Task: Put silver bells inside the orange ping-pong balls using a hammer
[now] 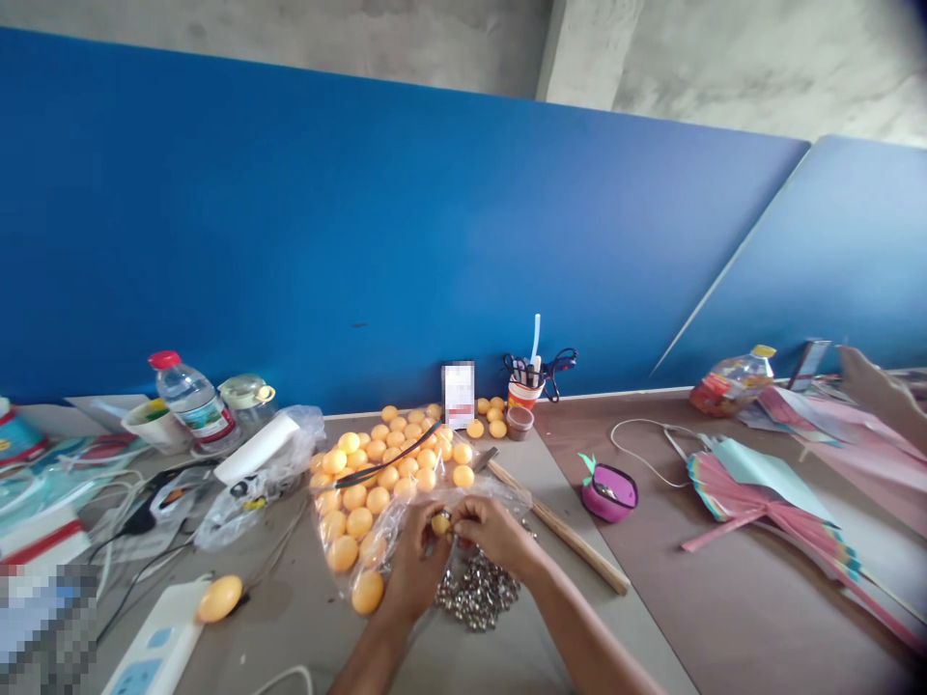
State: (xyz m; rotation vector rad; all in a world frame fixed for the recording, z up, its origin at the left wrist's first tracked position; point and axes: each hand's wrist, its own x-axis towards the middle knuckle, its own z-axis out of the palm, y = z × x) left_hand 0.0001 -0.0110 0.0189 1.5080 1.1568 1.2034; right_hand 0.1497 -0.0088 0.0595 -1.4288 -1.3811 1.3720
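Note:
My left hand (421, 562) is closed on a small round yellowish ball (440, 522), duller and smaller than the orange balls nearby. Close against it, the fingers of my right hand (491, 531) are pinched together; what they grip is too small to make out. Below my hands lies a pile of small shiny metal pieces (478, 591), perhaps little bells. A clear plastic bag (395, 521) spreads beside my left hand. Many orange balls (359, 522) lie in and around it, with a dark strap across them. A wooden-handled tool (572, 536) rests to the right of my right hand.
A purple pouch (609, 492) stands right of the wooden handle. At the back are a phone (459, 394), a pen cup (524, 394) and a small brown tub (519, 423). Left are a water bottle (195, 403) and a power strip (155, 642). Another person's hand (880, 391) appears far right.

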